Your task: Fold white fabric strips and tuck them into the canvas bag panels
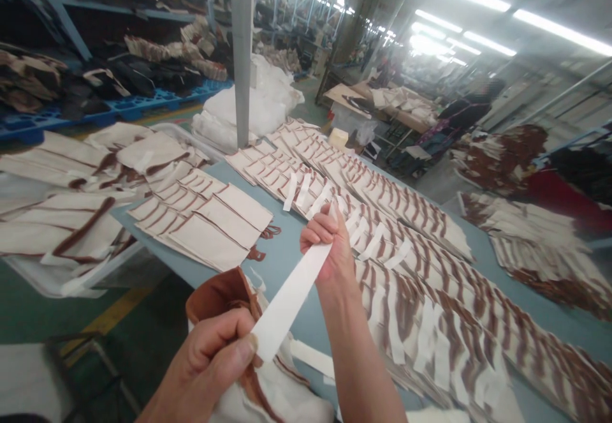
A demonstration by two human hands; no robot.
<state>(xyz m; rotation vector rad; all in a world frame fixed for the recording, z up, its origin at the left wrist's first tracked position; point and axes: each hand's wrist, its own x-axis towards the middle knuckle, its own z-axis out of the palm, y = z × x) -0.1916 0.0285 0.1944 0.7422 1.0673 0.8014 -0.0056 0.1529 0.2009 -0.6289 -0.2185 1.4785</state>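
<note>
A white strip (292, 303) is stretched at a slant between my two hands. My left hand (210, 356) pinches its lower end between thumb and fingers. The upper end is in my right hand (332, 244), whose fingers are curled around it. Just behind my left hand lies a sewn cream piece with a brown leather opening (217, 298), partly hidden by that hand. Beyond my right hand, overlapping rows of cream panels with brown edging (406, 209) cover much of the table, and several loose white strips (375, 241) rest on them.
Stacked cream panels (215, 225) lie on the blue-grey table (157, 254) at left. A white bin (90, 276) full of similar pieces stands beside it. A grey post (242, 59) rises beyond the table. Farther back on the right is a person in dark clothing (461, 117).
</note>
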